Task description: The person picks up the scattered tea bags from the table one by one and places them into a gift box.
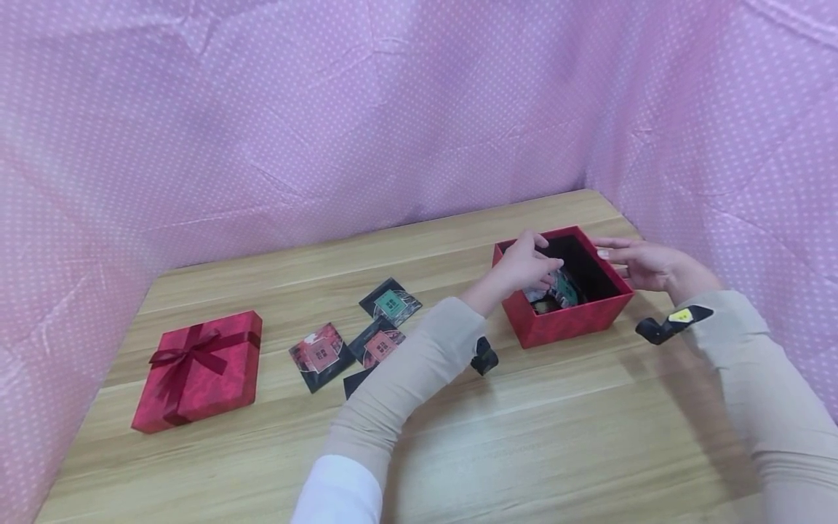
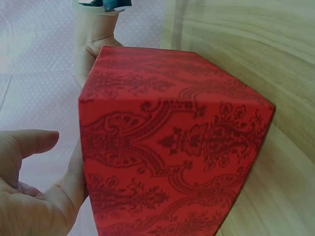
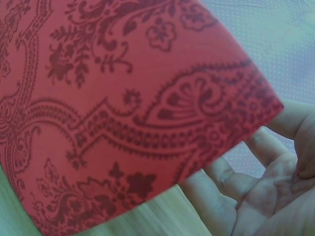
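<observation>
An open red box (image 1: 563, 326) with a dark damask pattern stands at the right of the table. My left hand (image 1: 520, 266) reaches over its left rim, fingers dipping inside and thumb apart from them; the left wrist view shows no item between thumb and fingers. Just below those fingers lie flat packets, one with a green label (image 1: 564, 289). At the box's right side is my right hand (image 1: 644, 266), with fingers extended along the outer wall and thumb near the rim. The right wrist view shows its fingers (image 3: 231, 179) partly hidden behind the patterned wall (image 3: 123, 113).
Left of the box lie square packets: a green-labelled one (image 1: 390, 302), a red-labelled one (image 1: 321, 356) and another red-labelled one (image 1: 380, 346), with a dark one partly under the left forearm. A red lid with a bow (image 1: 203, 367) sits far left. A pink dotted curtain (image 1: 366, 116) surrounds the table.
</observation>
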`<state>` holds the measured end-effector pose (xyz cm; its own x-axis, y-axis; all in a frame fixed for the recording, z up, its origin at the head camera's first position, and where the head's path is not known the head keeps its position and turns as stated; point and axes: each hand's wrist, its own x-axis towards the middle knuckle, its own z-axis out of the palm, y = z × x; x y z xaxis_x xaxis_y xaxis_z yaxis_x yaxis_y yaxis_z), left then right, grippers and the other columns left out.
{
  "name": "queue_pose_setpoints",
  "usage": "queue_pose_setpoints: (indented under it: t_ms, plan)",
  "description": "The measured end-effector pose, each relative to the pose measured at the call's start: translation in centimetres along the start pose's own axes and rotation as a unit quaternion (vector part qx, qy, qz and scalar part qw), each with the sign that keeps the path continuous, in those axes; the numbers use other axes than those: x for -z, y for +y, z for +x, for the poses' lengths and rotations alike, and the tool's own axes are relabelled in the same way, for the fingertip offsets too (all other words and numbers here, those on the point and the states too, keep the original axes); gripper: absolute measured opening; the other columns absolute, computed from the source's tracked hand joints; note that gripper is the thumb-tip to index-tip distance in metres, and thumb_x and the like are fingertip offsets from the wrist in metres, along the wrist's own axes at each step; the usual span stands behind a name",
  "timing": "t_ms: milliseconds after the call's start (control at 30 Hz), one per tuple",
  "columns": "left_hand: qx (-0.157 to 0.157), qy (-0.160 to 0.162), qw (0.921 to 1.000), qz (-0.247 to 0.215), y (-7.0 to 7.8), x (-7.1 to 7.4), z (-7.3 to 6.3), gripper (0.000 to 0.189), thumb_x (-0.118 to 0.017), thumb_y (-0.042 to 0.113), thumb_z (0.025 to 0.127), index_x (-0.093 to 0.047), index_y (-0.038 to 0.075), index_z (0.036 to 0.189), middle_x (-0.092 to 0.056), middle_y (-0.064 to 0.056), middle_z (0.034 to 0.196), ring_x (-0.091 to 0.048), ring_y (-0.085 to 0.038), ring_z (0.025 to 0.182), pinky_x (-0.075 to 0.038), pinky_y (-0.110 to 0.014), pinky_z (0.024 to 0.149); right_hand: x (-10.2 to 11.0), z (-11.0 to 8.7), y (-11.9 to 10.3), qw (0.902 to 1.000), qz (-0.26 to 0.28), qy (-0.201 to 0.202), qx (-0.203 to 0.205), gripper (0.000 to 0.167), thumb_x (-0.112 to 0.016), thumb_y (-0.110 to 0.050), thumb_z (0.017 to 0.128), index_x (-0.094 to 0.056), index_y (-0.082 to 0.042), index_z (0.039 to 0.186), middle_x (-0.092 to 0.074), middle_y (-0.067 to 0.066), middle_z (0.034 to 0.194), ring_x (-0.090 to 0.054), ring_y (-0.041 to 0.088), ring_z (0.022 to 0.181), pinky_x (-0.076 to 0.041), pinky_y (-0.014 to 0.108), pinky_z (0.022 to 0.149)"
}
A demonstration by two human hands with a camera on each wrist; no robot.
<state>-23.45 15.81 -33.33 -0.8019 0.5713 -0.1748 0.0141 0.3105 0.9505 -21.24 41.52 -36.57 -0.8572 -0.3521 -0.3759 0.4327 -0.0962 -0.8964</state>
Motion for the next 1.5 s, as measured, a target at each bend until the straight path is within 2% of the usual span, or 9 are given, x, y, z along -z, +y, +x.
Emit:
queue_pose_setpoints:
  t_ms: [233, 467, 700, 933, 1167, 1333, 1500]
  plan:
    - [-0.022, 0.0, 0.9993, -0.029, 0.1, 1.3, -0.3, 0.038, -0.059, 0.01, 0.093, -0.041, 0.0, 0.126, -0.06, -0.022, 0.115, -0.068, -0.034, 0.094, -0.059, -0.036, 0.076, -0.2, 0.1, -0.1, 1.0, 0.001, -0.002, -0.002, 0.037, -0.04, -0.011, 0.101, -0.069, -0.033, 0.107, -0.07, -0.009, 0.105, -0.066, 0.015, 0.095, -0.055, 0.029, 0.081]
    - [-0.037, 0.016, 0.999, -0.021, 0.1, 3.1, -0.8, 0.034, -0.057, 0.011, 0.095, -0.044, 0.001, 0.124, -0.06, -0.021, 0.119, -0.066, -0.034, 0.097, -0.059, -0.034, 0.075, -0.3, 0.0, -0.1, 1.0, 0.001, -0.004, 0.001, 0.036, -0.04, -0.011, 0.101, -0.068, -0.033, 0.107, -0.069, -0.008, 0.105, -0.066, 0.014, 0.094, -0.055, 0.029, 0.08]
    - [-0.048, 0.035, 0.998, -0.022, -0.3, 5.3, -1.4, 0.034, -0.056, 0.009, 0.095, -0.044, -0.001, 0.125, -0.059, -0.023, 0.123, -0.064, -0.038, 0.102, -0.058, -0.037, 0.078, -0.4, -0.1, -0.2, 1.0, 0.002, -0.002, -0.003, 0.035, -0.041, -0.011, 0.101, -0.068, -0.033, 0.106, -0.069, -0.009, 0.104, -0.066, 0.013, 0.094, -0.054, 0.028, 0.08]
    - [-0.044, 0.057, 0.9973, 0.012, -1.7, 8.1, -1.7, 0.033, -0.056, 0.009, 0.095, -0.045, 0.0, 0.125, -0.06, -0.021, 0.121, -0.065, -0.033, 0.101, -0.058, -0.035, 0.079, -0.2, 0.0, -0.1, 0.9999, 0.007, -0.014, -0.003, 0.036, -0.04, -0.011, 0.101, -0.068, -0.033, 0.107, -0.069, -0.008, 0.105, -0.066, 0.013, 0.095, -0.055, 0.029, 0.081]
    - [-0.032, 0.054, 0.9976, 0.029, -3.7, 11.1, -2.1, 0.04, -0.059, 0.012, 0.093, -0.043, -0.001, 0.128, -0.058, -0.02, 0.123, -0.063, -0.033, 0.104, -0.056, -0.031, 0.083, -0.1, -0.1, 0.0, 0.9999, 0.009, -0.013, 0.0, 0.036, -0.039, -0.01, 0.101, -0.068, -0.032, 0.106, -0.069, -0.008, 0.105, -0.066, 0.013, 0.094, -0.055, 0.028, 0.08]
    - [-0.03, 0.059, 0.9961, 0.059, -4.9, 12.6, -2.6, 0.042, -0.062, 0.014, 0.092, -0.045, -0.001, 0.127, -0.06, -0.019, 0.119, -0.062, -0.034, 0.104, -0.056, -0.032, 0.084, 0.1, -0.1, 0.1, 0.9997, 0.011, -0.023, 0.0, 0.037, -0.039, -0.01, 0.101, -0.068, -0.032, 0.107, -0.069, -0.008, 0.105, -0.066, 0.013, 0.095, -0.055, 0.028, 0.081]
    - [-0.038, 0.054, 0.9939, 0.088, -5.5, 13.7, -3.5, 0.045, -0.065, 0.017, 0.091, -0.045, 0.001, 0.128, -0.058, -0.018, 0.121, -0.06, -0.032, 0.106, -0.055, -0.037, 0.086, 0.1, -0.1, 0.1, 0.9995, 0.01, -0.03, 0.0, 0.037, -0.038, -0.011, 0.102, -0.068, -0.032, 0.108, -0.069, -0.007, 0.106, -0.066, 0.013, 0.096, -0.055, 0.028, 0.082]
